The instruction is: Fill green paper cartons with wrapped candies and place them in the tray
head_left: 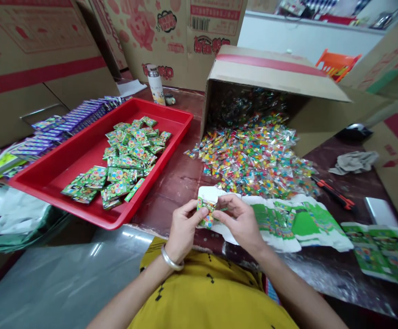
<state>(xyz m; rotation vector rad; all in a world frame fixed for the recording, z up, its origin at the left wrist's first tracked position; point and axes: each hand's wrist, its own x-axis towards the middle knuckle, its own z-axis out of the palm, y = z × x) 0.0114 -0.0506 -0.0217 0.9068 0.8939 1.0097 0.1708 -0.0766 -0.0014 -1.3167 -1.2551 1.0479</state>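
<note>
A small green printed candy box (pixel 206 211) is held upright between my two hands, its white top flap raised. My left hand (pixel 184 224), with a silver bangle at the wrist, grips the box's left side, thumb on its front. My right hand (pixel 237 219) pinches the right edge near the flap. Just beyond lies a heap of small clear packets of colourful candy (pixel 253 160), spilling from a tipped carton (pixel 274 68). Flat green-and-white box blanks (pixel 305 224) lie to the right of my right hand. Filled-looking green boxes (pixel 130 155) are piled in a red tray (pixel 65 164).
Purple boxes (pixel 79 119) are stacked behind the tray. A flask (pixel 155 84) and its cup stand at the back. On the right lie a red-and-black tool (pixel 336 194), a grey cloth (pixel 354 162) and more printed sheets (pixel 384 253). Large cartons (pixel 171 41) wall the table.
</note>
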